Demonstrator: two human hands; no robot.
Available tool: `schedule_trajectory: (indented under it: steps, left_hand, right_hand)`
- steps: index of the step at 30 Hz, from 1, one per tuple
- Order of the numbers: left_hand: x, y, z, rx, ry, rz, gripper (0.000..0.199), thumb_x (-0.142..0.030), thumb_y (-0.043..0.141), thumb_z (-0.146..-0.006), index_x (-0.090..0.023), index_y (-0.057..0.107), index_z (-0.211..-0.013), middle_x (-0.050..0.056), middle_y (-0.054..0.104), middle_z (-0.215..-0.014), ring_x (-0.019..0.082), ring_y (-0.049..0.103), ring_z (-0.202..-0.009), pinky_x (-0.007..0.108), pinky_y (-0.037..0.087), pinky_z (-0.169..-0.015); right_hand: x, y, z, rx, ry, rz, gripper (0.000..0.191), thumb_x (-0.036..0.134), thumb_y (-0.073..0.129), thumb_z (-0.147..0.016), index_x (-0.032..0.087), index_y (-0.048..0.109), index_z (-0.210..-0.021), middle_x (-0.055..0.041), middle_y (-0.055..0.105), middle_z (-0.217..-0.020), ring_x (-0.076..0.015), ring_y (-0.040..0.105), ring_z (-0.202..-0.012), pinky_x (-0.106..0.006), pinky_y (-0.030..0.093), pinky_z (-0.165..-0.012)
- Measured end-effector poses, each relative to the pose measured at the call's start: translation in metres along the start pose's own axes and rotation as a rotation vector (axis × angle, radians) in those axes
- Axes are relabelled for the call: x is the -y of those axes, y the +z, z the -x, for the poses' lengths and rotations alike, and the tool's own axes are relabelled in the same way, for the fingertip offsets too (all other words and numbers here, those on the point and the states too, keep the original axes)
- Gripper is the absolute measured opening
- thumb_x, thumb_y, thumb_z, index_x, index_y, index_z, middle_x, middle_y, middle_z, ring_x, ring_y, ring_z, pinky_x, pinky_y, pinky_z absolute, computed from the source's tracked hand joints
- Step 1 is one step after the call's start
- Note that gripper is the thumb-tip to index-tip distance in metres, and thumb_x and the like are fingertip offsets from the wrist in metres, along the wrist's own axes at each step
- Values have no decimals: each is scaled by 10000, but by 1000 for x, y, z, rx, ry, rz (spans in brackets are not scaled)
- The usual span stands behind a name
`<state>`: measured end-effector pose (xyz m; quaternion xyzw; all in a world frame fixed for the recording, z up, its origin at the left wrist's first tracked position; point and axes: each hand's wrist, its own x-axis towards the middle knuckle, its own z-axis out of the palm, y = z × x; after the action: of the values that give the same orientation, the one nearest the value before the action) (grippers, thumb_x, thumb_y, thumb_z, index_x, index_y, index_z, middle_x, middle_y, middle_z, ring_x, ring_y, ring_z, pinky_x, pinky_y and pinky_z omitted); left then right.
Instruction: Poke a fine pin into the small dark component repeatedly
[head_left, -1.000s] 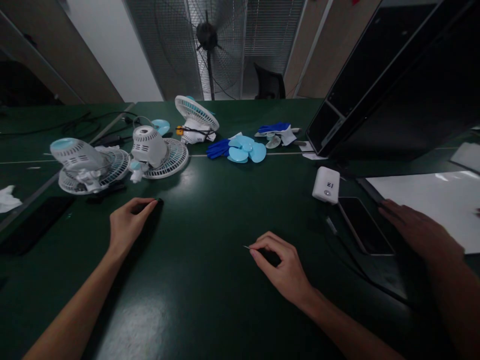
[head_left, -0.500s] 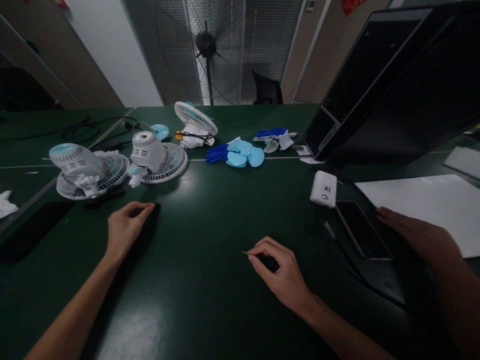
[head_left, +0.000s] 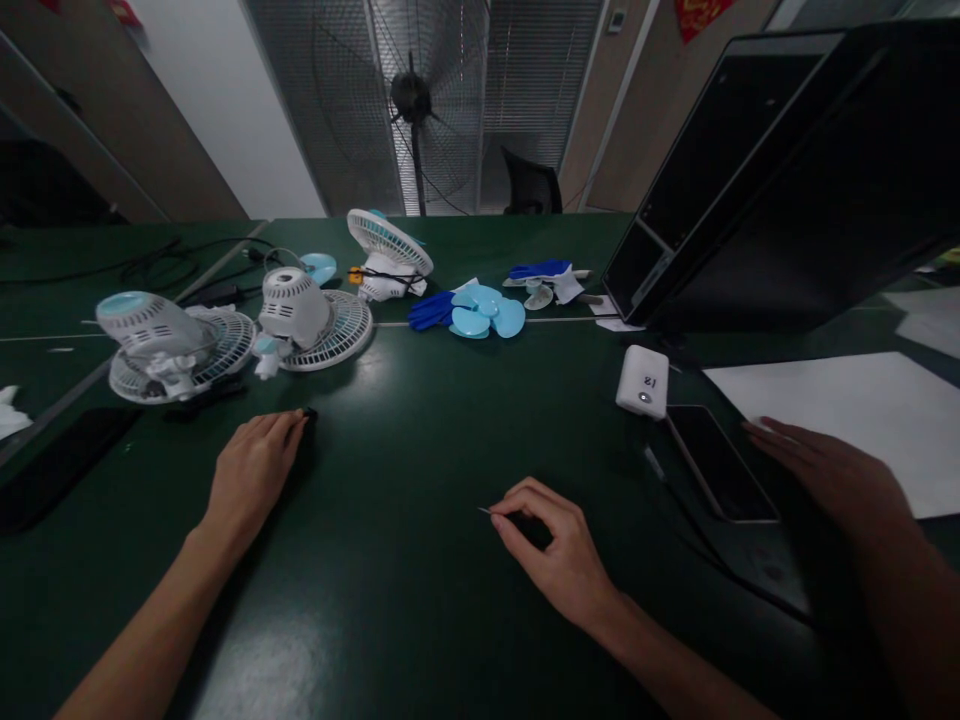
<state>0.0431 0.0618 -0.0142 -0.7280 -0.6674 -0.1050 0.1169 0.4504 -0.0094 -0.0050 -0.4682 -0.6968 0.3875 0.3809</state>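
Note:
At the left of the green table, my left hand (head_left: 253, 468) pinches a small black object (head_left: 310, 414) resting near the tabletop; what it is cannot be made out. My right hand (head_left: 556, 548), near the middle front, holds a thin light-coloured pin (head_left: 484, 511) between thumb and forefinger, its tip pointing left. The two hands are well apart. Beyond my left hand, two white fans (head_left: 292, 312) lie face down on their grilles, with small light-blue and white parts. A third white fan (head_left: 388, 250) stands tilted farther back.
Light-blue fan blades (head_left: 487, 310) and blue gloves (head_left: 431, 311) lie mid-back. Right of my hands are a white box (head_left: 643, 381), a phone (head_left: 720, 462), a cable (head_left: 712, 550) and white paper (head_left: 900, 400). Another person's hand (head_left: 836, 475) rests there. A black monitor (head_left: 795, 180) stands behind.
My left hand has turned over the small black object, its back now more towards the camera. My right hand has barely moved. The view has shifted slightly.

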Motion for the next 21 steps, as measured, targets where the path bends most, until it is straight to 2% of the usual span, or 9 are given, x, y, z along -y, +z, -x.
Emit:
schedule_trajectory:
  steps: [8,11,13,14,16,18,21]
  left_hand:
    - [8,2,-2,-47,-156,224,407,-510,450,-987,-225,709,-1116,117,749,-1175,319,701,-1050,416,535,-921]
    - [-5,1,-3,-42,-169,322,368,-500,484,-986,-225,697,-1107,105,751,-1123,289,712,-973,388,558,-850]
    - [-32,-2,4,-13,-72,408,345,-483,502,-1002,-219,697,-1106,102,750,-1109,275,715,-965,378,573,-825]
    - [-49,-4,10,4,18,459,320,-460,516,-1012,-216,698,-1110,98,752,-1116,264,719,-978,375,579,-841]
    - [-88,-10,27,39,272,532,251,-359,515,-1043,-221,702,-1136,83,764,-1123,231,729,-999,361,584,-881]
    - [-123,-15,46,20,508,538,243,-251,477,-1065,-215,695,-1166,77,779,-1153,218,741,-1015,362,584,-894]
    - [-152,-22,62,-22,700,525,318,-167,397,-1081,-186,661,-1257,103,765,-1244,232,746,-1076,384,586,-909]
  right_hand:
    - [-1,-1,0,8,-2,2,93,185,648,-969,230,729,-963,-27,695,-932,-184,677,-839,-304,521,-723]
    - [-1,-1,0,4,0,3,94,175,652,-966,227,730,-956,-24,694,-926,-179,679,-830,-299,519,-717]
    - [0,-1,0,2,-3,11,101,168,648,-965,225,731,-959,-24,693,-919,-177,680,-828,-299,522,-722]
    - [1,-1,0,4,-8,17,105,166,644,-966,225,732,-960,-24,693,-917,-177,681,-830,-299,525,-727]
    - [2,-2,-1,24,-22,38,113,164,638,-967,226,733,-966,-27,695,-923,-178,687,-837,-303,534,-744]
    - [3,-3,-1,52,-48,80,120,164,634,-966,228,736,-970,-31,697,-928,-182,693,-840,-313,545,-763]
    - [4,-7,-1,76,-80,139,131,166,624,-969,230,739,-978,-36,699,-928,-188,698,-839,-323,555,-774]
